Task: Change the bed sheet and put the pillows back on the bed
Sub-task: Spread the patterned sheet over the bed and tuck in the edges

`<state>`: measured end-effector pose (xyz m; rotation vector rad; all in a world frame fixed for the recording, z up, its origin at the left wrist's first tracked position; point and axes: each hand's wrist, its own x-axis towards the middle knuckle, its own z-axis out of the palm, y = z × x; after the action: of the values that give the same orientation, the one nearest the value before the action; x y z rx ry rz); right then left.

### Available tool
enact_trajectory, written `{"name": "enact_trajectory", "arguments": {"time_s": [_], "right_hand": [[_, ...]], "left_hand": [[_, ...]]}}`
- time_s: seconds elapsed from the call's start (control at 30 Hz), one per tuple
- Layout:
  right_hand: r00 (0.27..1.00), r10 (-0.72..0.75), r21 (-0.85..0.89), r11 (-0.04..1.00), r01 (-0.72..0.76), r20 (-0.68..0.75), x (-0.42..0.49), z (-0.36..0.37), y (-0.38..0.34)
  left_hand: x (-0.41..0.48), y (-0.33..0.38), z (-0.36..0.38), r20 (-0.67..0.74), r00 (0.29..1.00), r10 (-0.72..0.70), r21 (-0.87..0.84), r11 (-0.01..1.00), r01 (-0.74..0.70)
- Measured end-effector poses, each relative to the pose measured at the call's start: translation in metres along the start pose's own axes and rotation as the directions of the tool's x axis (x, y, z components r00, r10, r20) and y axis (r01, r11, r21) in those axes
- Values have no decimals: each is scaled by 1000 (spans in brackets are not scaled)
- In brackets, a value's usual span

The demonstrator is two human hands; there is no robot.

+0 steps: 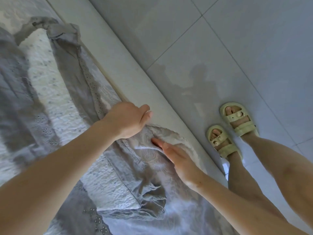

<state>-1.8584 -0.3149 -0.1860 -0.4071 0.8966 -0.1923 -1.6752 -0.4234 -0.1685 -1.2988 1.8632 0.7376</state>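
A grey bed sheet [71,65] with an eyelet-lace border lies rumpled over the bed, and a white textured layer [50,92] shows through where it is folded back. At the bed's edge my left hand [127,119] grips a bunched fold of the sheet, fingers curled down into the cloth. Just below it my right hand [176,156] lies flat with straight fingers, pressing on a patterned pale part of the sheet [149,150] near the bed's side. No pillow can be made out.
The pale bed frame side [135,72] runs diagonally from top left to bottom right. Beyond it is a glossy tiled floor [237,48]. My feet in light yellow sandals [237,119] stand close to the frame.
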Motion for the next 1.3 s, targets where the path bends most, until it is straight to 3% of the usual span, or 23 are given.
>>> {"name": "enact_trajectory", "arguments": {"time_s": [0.07,0.13,0.2,0.27,0.47,0.57,0.67,0.77,0.83,0.9,1.0,1.13,1.3], "right_hand": [[1000,-6,5,1000,6,4,2,-2,3],[1000,-19,-23,1000,20,10,5,-7,3],[1000,-8,-2,1000,8,17,7,-13,2],[999,-31,2,1000,31,34,9,-17,3],[989,-65,-1,998,66,136,13,-16,4],[982,-66,74,996,54,174,14,-7,2],[969,31,113,992,-60,243,28,10,3],[939,234,34,968,-250,254,37,17,17],[883,371,32,918,-396,289,25,4,35],[852,464,157,848,-506,243,-2,-17,54],[817,548,193,795,-576,181,-43,-45,71],[832,539,87,830,-551,131,-78,-65,80],[872,476,90,869,-486,115,-92,-73,84]], "left_hand": [[0,7,0,-15,999,-36,-109,993,34],[-5,16,4,-71,997,21,-146,989,-31],[-16,23,6,-146,985,89,-104,989,-105],[-23,28,11,-159,983,87,-25,995,-92],[-6,33,9,106,994,6,105,994,-17],[-12,32,11,134,990,-30,102,995,16],[-20,26,4,157,986,-53,67,997,43],[-24,20,-3,166,985,-50,42,998,43],[-22,21,-3,117,993,-34,1,999,34],[-17,26,-1,23,1000,-18,-55,998,20],[-13,42,5,-132,991,31,-124,991,-47],[-30,81,23,-257,949,182,-130,967,-221],[-67,146,56,-105,946,307,-192,927,-322]]}}
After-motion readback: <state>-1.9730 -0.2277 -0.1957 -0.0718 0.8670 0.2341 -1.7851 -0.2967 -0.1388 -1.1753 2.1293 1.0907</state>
